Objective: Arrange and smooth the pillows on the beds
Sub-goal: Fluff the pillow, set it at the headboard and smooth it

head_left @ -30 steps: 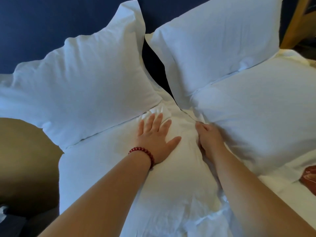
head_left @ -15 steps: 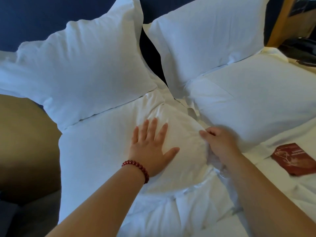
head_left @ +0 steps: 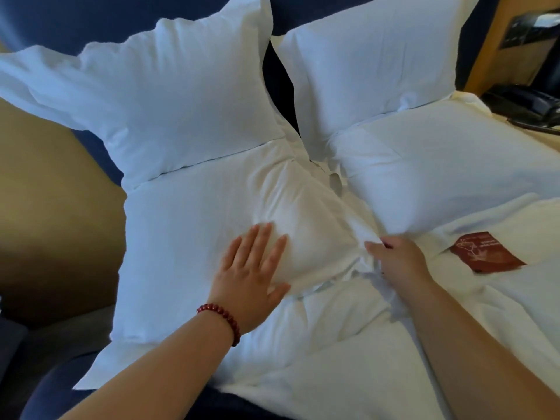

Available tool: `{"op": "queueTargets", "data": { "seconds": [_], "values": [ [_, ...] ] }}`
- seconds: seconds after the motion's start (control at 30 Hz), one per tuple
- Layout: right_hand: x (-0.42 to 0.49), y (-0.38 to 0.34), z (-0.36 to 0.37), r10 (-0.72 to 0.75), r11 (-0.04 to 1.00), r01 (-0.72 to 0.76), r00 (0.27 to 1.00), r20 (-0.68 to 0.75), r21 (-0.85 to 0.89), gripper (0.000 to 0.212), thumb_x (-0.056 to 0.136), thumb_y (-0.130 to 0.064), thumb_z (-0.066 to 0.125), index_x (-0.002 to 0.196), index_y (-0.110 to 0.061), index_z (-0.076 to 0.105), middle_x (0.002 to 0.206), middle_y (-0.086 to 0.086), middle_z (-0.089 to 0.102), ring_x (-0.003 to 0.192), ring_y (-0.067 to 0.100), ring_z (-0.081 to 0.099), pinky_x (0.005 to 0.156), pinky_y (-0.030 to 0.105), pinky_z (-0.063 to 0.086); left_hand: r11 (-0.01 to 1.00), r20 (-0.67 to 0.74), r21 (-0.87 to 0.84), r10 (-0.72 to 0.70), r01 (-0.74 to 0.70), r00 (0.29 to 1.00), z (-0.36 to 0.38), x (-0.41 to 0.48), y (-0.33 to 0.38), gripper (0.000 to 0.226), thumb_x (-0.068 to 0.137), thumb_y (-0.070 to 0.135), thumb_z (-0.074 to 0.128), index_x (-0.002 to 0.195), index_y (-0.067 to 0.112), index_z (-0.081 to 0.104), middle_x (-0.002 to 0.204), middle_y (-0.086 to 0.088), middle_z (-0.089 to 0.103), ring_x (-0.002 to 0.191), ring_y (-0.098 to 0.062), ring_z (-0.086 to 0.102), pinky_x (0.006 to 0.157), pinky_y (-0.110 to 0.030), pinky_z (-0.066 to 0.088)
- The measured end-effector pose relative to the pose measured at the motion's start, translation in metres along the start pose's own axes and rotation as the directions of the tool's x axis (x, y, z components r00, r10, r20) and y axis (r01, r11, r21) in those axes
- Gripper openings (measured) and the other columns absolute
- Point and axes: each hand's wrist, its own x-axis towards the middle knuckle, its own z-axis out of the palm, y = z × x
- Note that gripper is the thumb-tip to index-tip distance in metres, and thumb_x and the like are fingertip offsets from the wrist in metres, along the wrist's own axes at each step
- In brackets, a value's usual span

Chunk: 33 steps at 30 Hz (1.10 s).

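1. The left hand (head_left: pixel 251 277) lies flat with its grip open and its fingers straight. It presses the near-left flat white fabric pillow (head_left: pixel 181 237), which lies on the bed in front of the far-left upright white pillow (head_left: pixel 169 98). Pressing hard in one spot could leave a dent. It could also push the raised hump just right of the fingers sideways instead of flattening it.
2. The right hand (head_left: pixel 400 262) has its grip closed on the bunched near right corner of that same pillow, pinching the cloth. A strong tug while the left hand pins the pillow could twist the case on its filling. It could also deepen the creases fanning out from the corner.
3. The same tug could drag the whole pillow right, into the near-right flat white pillow (head_left: pixel 439 177) just beside it, and leave the pair crooked.
4. The far-right upright white pillow (head_left: pixel 378 65) and its far-left twin lean on the dark blue headboard (head_left: pixel 60 19), with their lower edges meeting the flat pillows. If a flat pillow shifts, the upright one behind it may slump.
5. The rumpled white bed cover (head_left: pixel 348 374) lies under the right forearm, and dragging that arm would wrinkle it further. A careless sweep to the right could also knock the dark red card (head_left: pixel 485 253), which lies near the right hand.
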Motion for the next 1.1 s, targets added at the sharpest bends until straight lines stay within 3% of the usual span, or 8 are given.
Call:
{"op": "queueTargets", "data": {
  "seconds": [0.1,0.23,0.33,0.4,0.53,0.6,0.77,1.1],
  "values": [
    [-0.011,0.001,-0.001,0.210,0.898,-0.229,0.973,0.091,0.375,0.039,0.073,-0.047,0.075,0.077,-0.009,0.067,0.067,0.013,0.062,0.068,0.029,0.060,0.066,0.033,0.048,0.995,-0.049,-0.097,-0.034,0.030,0.998,-0.004,-0.018,0.006,0.071,0.092,0.057,0.036,0.153,0.023,0.026,0.161,-0.004,0.022,0.148,-0.022,0.019,0.117,-0.042,0.019],
    [-0.035,0.006,0.012,0.190,0.910,-0.264,0.951,0.244,0.320,0.021,0.079,-0.028,0.081,0.087,-0.011,0.071,0.085,0.013,0.073,0.070,0.025,0.068,0.063,0.030,0.049,0.850,-0.226,-0.513,-0.265,0.117,0.937,-0.008,-0.046,0.025,0.039,0.091,0.037,0.049,0.121,0.018,0.064,0.126,0.005,0.061,0.116,-0.014,0.053,0.099,-0.031,0.045],
    [-0.043,0.012,0.013,0.186,0.868,-0.146,0.982,-0.038,0.474,0.015,0.084,-0.029,0.075,0.081,-0.018,0.066,0.089,0.011,0.069,0.074,0.022,0.066,0.072,0.035,0.052,0.439,0.119,-0.788,-0.579,0.431,0.807,-0.014,-0.066,0.047,0.012,0.094,0.026,0.055,0.099,0.025,0.066,0.099,0.013,0.066,0.087,0.004,0.059,0.072,-0.004,0.043],
    [-0.049,0.012,0.014,0.226,0.703,-0.168,0.974,0.007,0.691,0.011,0.091,-0.026,0.069,0.094,-0.016,0.064,0.101,0.010,0.068,0.089,0.023,0.068,0.082,0.038,0.056,0.060,0.438,-0.784,-0.651,0.617,0.620,-0.004,-0.074,0.049,0.014,0.094,0.029,0.058,0.096,0.019,0.069,0.088,0.009,0.070,0.082,-0.002,0.065,0.075,-0.013,0.050],
    [-0.058,0.005,0.033,0.314,0.463,-0.343,0.926,0.211,0.817,0.037,0.089,-0.028,0.071,0.117,-0.007,0.061,0.124,0.013,0.066,0.111,0.025,0.065,0.081,0.035,0.057,-0.529,0.732,-0.680,-0.523,0.507,0.436,0.006,-0.072,0.036,0.020,0.096,0.027,0.058,0.085,0.011,0.062,0.088,-0.007,0.071,0.087,-0.017,0.069,0.091,-0.034,0.054],
    [-0.062,0.001,0.046,0.338,0.529,-0.362,0.919,0.201,0.767,0.052,0.088,-0.028,0.072,0.128,0.000,0.055,0.135,0.016,0.059,0.121,0.029,0.061,0.089,0.033,0.057,-0.617,0.767,-0.641,-0.490,0.457,0.414,0.002,-0.070,0.034,0.021,0.097,0.023,0.058,0.082,0.009,0.059,0.086,-0.008,0.069,0.087,-0.017,0.068,0.087,-0.031,0.053],
    [-0.077,-0.008,0.059,0.425,0.562,-0.361,0.898,0.114,0.744,0.022,0.091,-0.012,0.070,0.110,-0.006,0.060,0.088,0.005,0.069,0.067,0.013,0.070,0.053,0.025,0.054,-0.731,0.840,-0.538,-0.425,0.420,0.337,-0.001,-0.070,0.027,0.028,0.099,0.024,0.055,0.105,-0.003,0.057,0.086,-0.012,0.065,0.075,-0.018,0.066,0.060,-0.022,0.057],
    [-0.107,-0.008,0.071,0.395,0.573,-0.409,0.897,0.197,0.710,0.004,0.095,-0.009,0.063,0.093,-0.007,0.060,0.097,0.008,0.070,0.083,0.014,0.068,0.072,0.027,0.054,-0.786,0.884,-0.459,-0.358,0.415,0.299,-0.003,-0.073,0.017,0.027,0.100,0.030,0.051,0.109,0.006,0.060,0.099,-0.013,0.066,0.083,-0.021,0.067,0.055,-0.030,0.057]
  ]
}}
